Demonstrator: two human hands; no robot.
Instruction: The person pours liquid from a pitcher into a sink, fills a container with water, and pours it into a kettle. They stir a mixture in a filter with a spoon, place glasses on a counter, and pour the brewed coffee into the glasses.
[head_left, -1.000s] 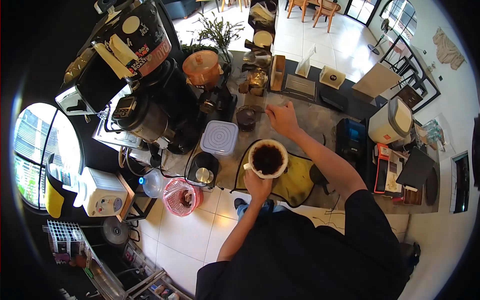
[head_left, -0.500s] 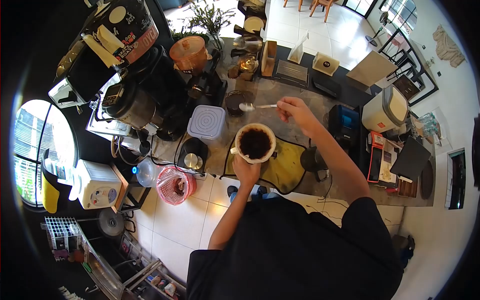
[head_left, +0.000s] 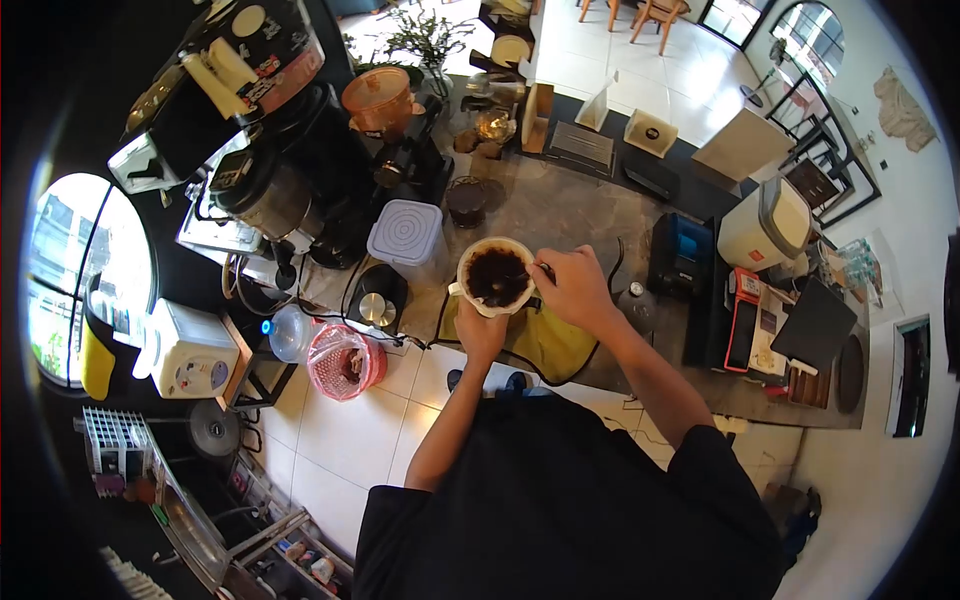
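Note:
My left hand point(head_left: 483, 335) is closed around the lower side of a white coffee dripper point(head_left: 459, 289) with a small handle at its left. Dark, wet coffee grounds point(head_left: 497, 277) fill its pale filter. At the dripper's right rim, my right hand point(head_left: 575, 285) is closed on a spoon, whose bowl is down in the grounds and mostly hidden. A yellow-green cloth point(head_left: 560, 345) with a dark edge lies beneath, along the counter's front. Behind the dripper stands a glass point(head_left: 467, 203) with dark contents.
A lidded plastic container point(head_left: 408, 238) and a small black-and-silver device point(head_left: 377, 305) stand left of the dripper. A dark bottle-like vessel point(head_left: 637, 303) is by my right forearm. Further right is a black machine point(head_left: 683, 255). A pink bin point(head_left: 345, 362) sits on the floor.
My right hand has come down and left, bringing the spoon from above the counter into the dripper. My left hand still holds the dripper, now slightly further left.

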